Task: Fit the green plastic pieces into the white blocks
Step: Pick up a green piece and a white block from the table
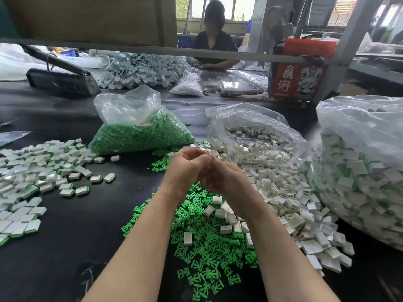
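My left hand and my right hand meet above the table, seen from the back with fingers curled toward each other. Whatever lies between the fingertips is hidden. Under my forearms spreads a loose pile of green plastic pieces with a few white blocks scattered on it. A larger heap of empty white blocks spills from an open clear bag to the right. On the left lie several white blocks fitted with green pieces.
A clear bag of green pieces stands behind my hands. A big bag of fitted blocks fills the right side. Farther back are a metal tool, a red carton, a heap of pale parts and a seated person.
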`<state>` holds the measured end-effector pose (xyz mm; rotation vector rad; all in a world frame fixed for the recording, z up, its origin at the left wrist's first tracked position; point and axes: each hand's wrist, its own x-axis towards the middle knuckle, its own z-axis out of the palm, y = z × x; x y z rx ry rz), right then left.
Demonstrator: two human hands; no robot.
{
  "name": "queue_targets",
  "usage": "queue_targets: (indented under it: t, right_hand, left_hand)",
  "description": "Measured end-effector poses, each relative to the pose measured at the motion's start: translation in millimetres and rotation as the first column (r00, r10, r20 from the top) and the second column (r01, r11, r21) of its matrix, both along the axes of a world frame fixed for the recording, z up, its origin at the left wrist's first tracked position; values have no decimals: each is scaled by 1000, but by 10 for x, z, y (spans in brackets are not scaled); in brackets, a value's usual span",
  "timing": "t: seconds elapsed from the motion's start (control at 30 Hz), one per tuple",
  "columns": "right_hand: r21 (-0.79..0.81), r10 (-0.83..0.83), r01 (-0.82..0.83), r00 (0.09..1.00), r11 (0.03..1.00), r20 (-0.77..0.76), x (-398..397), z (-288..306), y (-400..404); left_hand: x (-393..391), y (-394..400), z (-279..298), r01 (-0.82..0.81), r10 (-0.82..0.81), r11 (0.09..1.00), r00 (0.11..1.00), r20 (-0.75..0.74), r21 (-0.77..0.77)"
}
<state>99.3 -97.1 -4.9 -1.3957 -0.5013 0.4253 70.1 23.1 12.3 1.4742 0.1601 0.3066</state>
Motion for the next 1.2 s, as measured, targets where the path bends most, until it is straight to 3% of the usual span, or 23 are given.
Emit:
queue_targets:
  t: [0.2,0.47,1.2]
  right_hand:
    - [-10,6,-6,1000,1000,15,-9,5,-17]
    - [72,-109,113,992,991,-59,-28,15,24]
    - [70,-180,186,980,980,-81,-107,34,52]
  left_hand:
    - [8,-32,-7,2,-5,996,999,-36,-91]
    - [-5,-93,-14,39,-44,973,999,-15,-229]
    - [-40,-108,-31,76,-89,949,996,-29,-307]
